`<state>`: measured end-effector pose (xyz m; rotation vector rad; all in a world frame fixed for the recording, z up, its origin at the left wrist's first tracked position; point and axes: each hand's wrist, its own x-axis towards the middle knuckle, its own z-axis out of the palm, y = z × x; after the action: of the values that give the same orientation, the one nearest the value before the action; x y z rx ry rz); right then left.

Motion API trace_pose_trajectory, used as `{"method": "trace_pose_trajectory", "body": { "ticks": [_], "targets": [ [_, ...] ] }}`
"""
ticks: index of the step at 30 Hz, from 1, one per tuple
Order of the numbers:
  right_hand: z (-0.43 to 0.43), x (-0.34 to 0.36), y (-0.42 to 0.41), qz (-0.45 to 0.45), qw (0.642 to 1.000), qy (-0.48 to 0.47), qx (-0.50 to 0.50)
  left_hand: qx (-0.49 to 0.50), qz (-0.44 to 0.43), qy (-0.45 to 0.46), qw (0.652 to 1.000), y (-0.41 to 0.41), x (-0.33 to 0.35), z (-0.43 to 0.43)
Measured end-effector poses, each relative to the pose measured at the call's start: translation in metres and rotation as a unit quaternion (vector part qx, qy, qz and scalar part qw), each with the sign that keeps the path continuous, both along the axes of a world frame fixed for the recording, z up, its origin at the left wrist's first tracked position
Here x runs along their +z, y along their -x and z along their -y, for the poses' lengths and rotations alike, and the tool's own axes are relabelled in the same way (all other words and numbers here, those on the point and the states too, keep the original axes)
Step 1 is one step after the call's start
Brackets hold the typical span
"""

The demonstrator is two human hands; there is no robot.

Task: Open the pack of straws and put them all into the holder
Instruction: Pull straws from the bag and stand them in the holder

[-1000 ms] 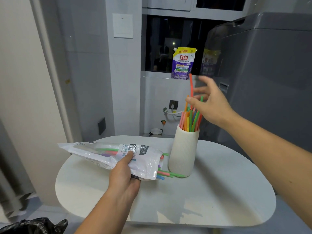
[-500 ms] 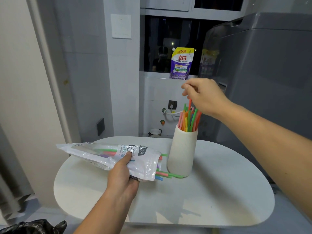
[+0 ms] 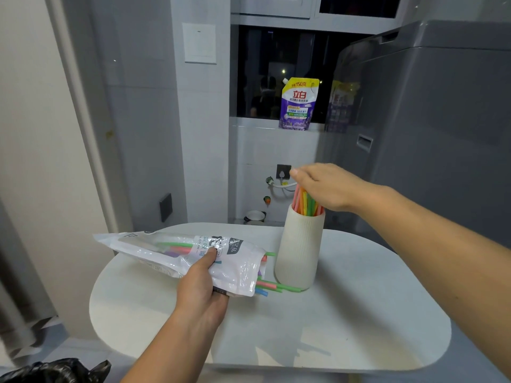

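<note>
The left hand [image 3: 203, 283] grips the pack of straws [image 3: 182, 257] from below, thumb pressed on its printed front, holding it just above the table [image 3: 345, 313] near the left edge, its open mouth turned toward the holder [image 3: 300, 251]. The right hand [image 3: 325, 186] sits palm down on the tops of the straws in the holder [image 3: 305, 203], fingers curled over them; whether it pinches any one of them cannot be told, since the hand covers their tips.

The holder, a cream ribbed cup, stands upright toward the table's far edge, about midway across. It carries a bundle of pink, orange, yellow and green straws that rise above its rim. Inside the translucent pack, green, pink and purple straws show dimly; the loose straw ends [image 3: 272, 287] in green, pink and blue stick out of its mouth and reach the holder's base.

A black bag [image 3: 52, 371] is cut off at the lower left corner of the view. Behind the table, a purple detergent pouch [image 3: 298, 105] stands on the sill beside a grey appliance [image 3: 442, 134], cut off at the right.
</note>
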<state>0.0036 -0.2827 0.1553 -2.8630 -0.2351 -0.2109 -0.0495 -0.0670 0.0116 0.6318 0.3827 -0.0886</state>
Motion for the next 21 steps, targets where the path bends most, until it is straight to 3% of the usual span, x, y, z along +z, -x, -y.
{"method": "trace_pose_trajectory", "body": {
  "ticks": [3, 7, 11, 14, 17, 21],
  "targets": [
    [-0.002, 0.001, -0.001, 0.061, 0.998, 0.011, 0.001, -0.004, -0.003, 0.001, 1.0, 0.0, 0.0, 0.0],
    [-0.002, -0.005, -0.002, 0.006, 0.999, 0.05, -0.002, -0.002, 0.001, -0.003, 1.0, -0.001, -0.001, 0.0],
    [-0.001, -0.007, -0.002, 0.041, 0.999, 0.012, 0.001, -0.002, 0.006, -0.006, 1.0, -0.001, -0.002, 0.001],
    [-0.001, -0.01, -0.002, 0.029, 0.998, 0.046, 0.002, 0.006, 0.009, -0.006, 1.0, -0.001, -0.002, 0.0],
    [0.002, -0.01, 0.003, 0.151, 0.988, 0.008, -0.025, 0.005, 0.013, -0.002, 1.0, 0.0, -0.001, 0.0],
    [-0.014, -0.02, 0.039, 0.373, 0.913, -0.164, -0.011, 0.005, 0.018, 0.004, 1.0, 0.002, 0.004, 0.001]
  ]
}}
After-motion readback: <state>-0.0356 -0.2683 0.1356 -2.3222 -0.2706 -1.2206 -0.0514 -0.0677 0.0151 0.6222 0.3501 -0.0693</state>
